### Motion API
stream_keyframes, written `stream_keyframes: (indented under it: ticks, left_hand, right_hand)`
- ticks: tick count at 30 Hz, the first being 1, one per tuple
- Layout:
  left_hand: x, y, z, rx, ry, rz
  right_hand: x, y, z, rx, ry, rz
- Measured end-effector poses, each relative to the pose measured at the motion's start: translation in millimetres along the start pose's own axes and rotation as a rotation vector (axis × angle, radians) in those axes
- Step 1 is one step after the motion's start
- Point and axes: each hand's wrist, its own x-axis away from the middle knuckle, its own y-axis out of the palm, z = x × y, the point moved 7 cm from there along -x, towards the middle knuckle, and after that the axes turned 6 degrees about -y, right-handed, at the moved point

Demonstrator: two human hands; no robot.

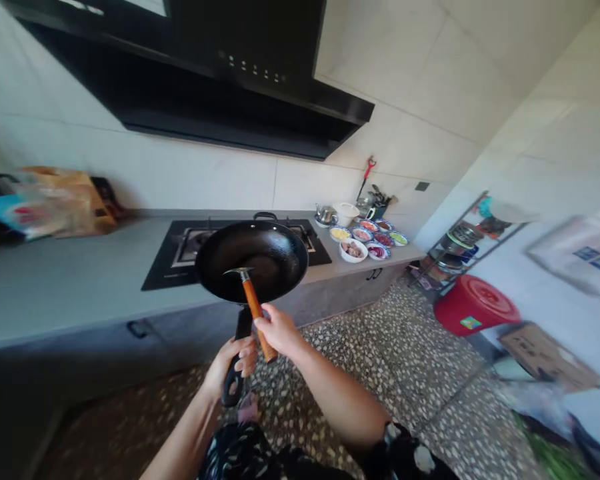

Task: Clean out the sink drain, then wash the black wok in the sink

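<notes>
Nearest, the left hand (233, 363) is closed around the black handle of the one wok (253, 261), whose long axis runs away from the body, the pan held just short of the gas hob (180, 253). The right hand (277, 331), slightly farther, grips one orange-handled spatula (253, 303), its blade in the pan. Far right on the counter (70, 280), about eight small bowls (367, 240) cluster together.

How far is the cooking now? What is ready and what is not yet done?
Done: bowls of cut ingredients stand ready on the counter. In hand: the left hand grips the handle of the empty black wok, held in front of the stove; the right hand holds an orange-handled spatula over it. Left: nothing is in the wok yet.
</notes>
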Motion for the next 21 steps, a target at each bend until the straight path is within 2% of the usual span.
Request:
stream_keyframes:
  ticks: [5,9,11,16,21]
  left_hand:
    - [-131.4,13.0,54.6,-0.005,-0.084,-0.126]
    - [-214.0,27.1,82.5,-0.028,-0.095,-0.116]
    - [-251.4,33.9,91.0,-0.04,-0.078,-0.095]
    - [-332.5,53.4,101.1,-0.03,-0.007,-0.073]
    - [-389.1,66.0,98.0,0.015,0.043,0.046]
  right_hand:
    - [-96.0,-65.8,38.0,0.059,0.011,0.046]
    - [-149.5,-105.5,76.3,-0.013,0.006,0.079]
    - [-172.3,-121.3,100.9,-0.082,0.031,0.082]
    - [-222.4,-149.6,160.1,-0.364,0.115,-0.043]
    - [-256.9,-191.2,191.2,-0.37,0.155,-0.126]
